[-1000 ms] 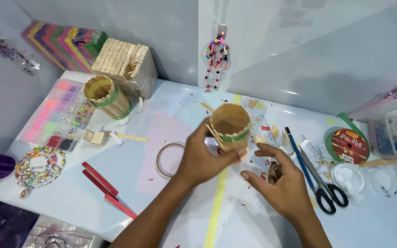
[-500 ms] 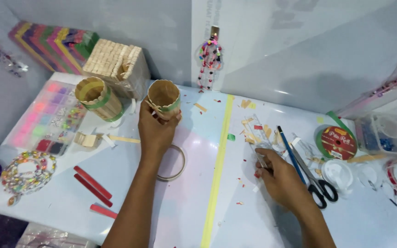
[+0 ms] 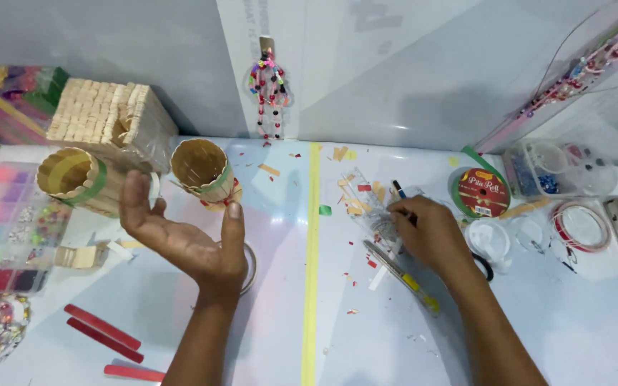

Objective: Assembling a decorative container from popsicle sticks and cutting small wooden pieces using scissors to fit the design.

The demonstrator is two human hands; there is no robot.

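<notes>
The round cup of pale craft sticks [image 3: 202,171] could be toppled by the spread, empty left hand [image 3: 184,239], while a blue-tipped pen [image 3: 399,190] is pinched by the right hand [image 3: 427,232].

— What's different from a second ago?

— The round cup of pale wooden craft sticks with a green band [image 3: 202,170] has left the middle of the bench. It now stands at the far left, just beside the second stick cup [image 3: 73,174].

— And the left hand [image 3: 184,239]?

— It has let go; its fingers [image 3: 234,227] are spread, palm up, just near of the cup.

— The right hand [image 3: 429,236]?

— It has gone from an empty bench spot to the right, now closed on a blue pen [image 3: 399,190] over the scraps.
</notes>
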